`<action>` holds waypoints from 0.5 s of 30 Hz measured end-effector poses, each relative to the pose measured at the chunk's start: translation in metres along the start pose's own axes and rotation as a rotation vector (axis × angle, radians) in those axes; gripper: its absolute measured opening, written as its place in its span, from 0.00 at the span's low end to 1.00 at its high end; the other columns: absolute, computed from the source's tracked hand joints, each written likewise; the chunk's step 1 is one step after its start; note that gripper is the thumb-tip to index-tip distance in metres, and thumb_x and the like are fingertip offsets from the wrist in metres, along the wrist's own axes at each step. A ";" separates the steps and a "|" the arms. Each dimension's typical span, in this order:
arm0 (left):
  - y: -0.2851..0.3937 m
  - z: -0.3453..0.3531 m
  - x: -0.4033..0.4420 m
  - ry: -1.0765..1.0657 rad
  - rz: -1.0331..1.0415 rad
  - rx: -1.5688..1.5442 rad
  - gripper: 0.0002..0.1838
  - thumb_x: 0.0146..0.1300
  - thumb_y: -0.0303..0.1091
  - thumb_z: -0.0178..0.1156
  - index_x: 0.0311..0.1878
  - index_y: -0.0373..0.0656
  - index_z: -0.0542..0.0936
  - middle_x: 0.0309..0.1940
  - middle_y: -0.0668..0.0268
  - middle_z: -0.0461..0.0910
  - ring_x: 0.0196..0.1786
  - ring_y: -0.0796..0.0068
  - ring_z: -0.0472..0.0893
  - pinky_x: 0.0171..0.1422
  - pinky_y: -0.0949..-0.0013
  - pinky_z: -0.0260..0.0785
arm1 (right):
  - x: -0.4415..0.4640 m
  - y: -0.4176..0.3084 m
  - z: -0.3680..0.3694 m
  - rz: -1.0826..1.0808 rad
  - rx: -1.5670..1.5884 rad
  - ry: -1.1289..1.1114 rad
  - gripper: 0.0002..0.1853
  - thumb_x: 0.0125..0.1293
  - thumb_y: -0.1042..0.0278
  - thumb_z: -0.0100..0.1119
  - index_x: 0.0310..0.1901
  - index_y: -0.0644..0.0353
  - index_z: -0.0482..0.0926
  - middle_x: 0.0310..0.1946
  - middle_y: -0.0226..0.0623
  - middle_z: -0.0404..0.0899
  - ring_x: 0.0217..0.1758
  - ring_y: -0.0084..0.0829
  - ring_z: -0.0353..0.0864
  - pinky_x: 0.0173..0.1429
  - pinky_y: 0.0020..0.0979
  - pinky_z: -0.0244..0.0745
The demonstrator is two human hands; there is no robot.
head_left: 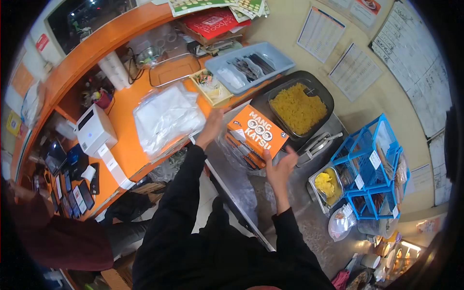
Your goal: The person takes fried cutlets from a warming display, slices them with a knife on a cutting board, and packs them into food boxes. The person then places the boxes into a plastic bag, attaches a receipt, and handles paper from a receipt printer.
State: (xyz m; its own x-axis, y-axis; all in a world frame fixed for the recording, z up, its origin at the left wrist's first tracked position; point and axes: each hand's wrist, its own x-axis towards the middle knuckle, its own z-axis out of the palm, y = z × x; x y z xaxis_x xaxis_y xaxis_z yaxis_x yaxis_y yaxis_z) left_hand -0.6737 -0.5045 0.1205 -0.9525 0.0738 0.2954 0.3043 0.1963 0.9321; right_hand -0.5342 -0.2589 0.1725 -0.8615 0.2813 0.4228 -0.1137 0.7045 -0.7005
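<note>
An orange box (pixel 250 126) printed "MANG KATSU" sits on the metal counter, on clear plastic. My left hand (pixel 211 128) is beside its left corner, fingers stretched out; I cannot tell whether they touch it. At its lower right edge is my right hand (pixel 281 169), with fingers apart and the thumb close to the cardboard. Behind the box, a black-rimmed pan (pixel 298 107) holds yellow rice. Metal tongs (pixel 320 145) lie just right of my right hand.
Farther right are a metal tray (pixel 317 194) of yellow food and blue baskets (pixel 369 164). A cutlery tray (pixel 285 63) is at the back. Plastic bags (pixel 166 118) and a white printer (pixel 95 129) are on the orange counter. A person in a maroon sleeve (pixel 63 237) stands at left.
</note>
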 end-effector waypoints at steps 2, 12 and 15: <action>-0.013 -0.011 -0.008 0.085 0.044 0.188 0.19 0.70 0.43 0.57 0.48 0.34 0.82 0.42 0.50 0.80 0.56 0.59 0.76 0.63 0.63 0.67 | 0.018 -0.012 -0.013 -0.242 -0.105 -0.009 0.46 0.55 0.41 0.68 0.66 0.67 0.63 0.66 0.58 0.59 0.70 0.60 0.54 0.72 0.56 0.48; 0.033 -0.017 0.032 -0.244 -0.237 -0.393 0.16 0.73 0.42 0.55 0.41 0.38 0.82 0.31 0.76 0.75 0.36 0.86 0.71 0.44 0.78 0.65 | 0.041 -0.035 -0.008 -0.409 -0.314 -0.416 0.37 0.45 0.53 0.71 0.63 0.27 0.73 0.66 0.45 0.59 0.70 0.54 0.52 0.64 0.65 0.54; 0.070 0.002 0.044 -0.292 -0.128 -0.326 0.12 0.74 0.39 0.54 0.41 0.40 0.80 0.30 0.75 0.76 0.35 0.88 0.71 0.44 0.79 0.65 | 0.039 -0.035 -0.010 -0.352 -0.342 -0.418 0.37 0.45 0.53 0.71 0.62 0.27 0.74 0.66 0.44 0.59 0.70 0.53 0.52 0.63 0.65 0.56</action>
State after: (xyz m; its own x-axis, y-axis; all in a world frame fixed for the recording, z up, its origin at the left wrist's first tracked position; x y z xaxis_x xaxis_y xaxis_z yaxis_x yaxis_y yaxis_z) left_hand -0.6940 -0.4856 0.1983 -0.9251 0.3507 0.1456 0.1202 -0.0931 0.9884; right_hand -0.5588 -0.2663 0.2186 -0.9294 -0.2336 0.2857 -0.3199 0.8958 -0.3084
